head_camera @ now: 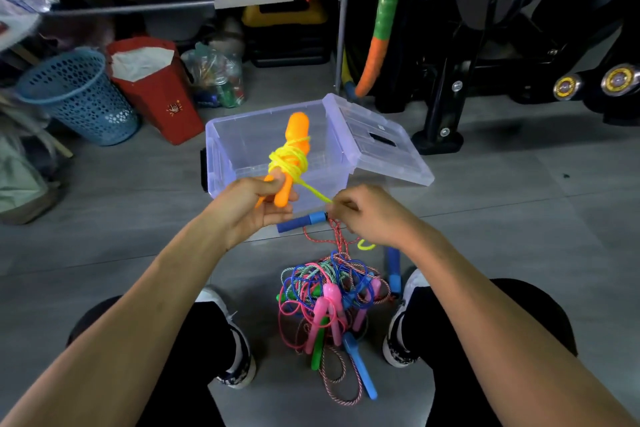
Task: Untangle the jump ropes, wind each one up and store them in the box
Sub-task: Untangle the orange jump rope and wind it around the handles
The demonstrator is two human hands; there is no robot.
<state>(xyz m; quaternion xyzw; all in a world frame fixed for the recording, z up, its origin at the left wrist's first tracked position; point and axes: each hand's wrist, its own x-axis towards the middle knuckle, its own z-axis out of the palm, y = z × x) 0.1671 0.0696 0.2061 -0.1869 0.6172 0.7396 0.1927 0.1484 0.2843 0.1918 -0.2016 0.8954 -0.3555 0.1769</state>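
Both forearms bare, reached forward from a seated pose. Left hand (254, 206) was raised, palm toward the body, fingers curled round the orange handles (291, 163). Right hand (369, 213) sat level just beside it, back up, fingertips pinching the yellow rope (313, 191).

Beside the clear plastic box (221, 135): orange handles (294, 135) wound with yellow rope (289, 161), a blue foam handle (299, 221), a pink, blue, green and red-white speckled rope tangle (332, 291).
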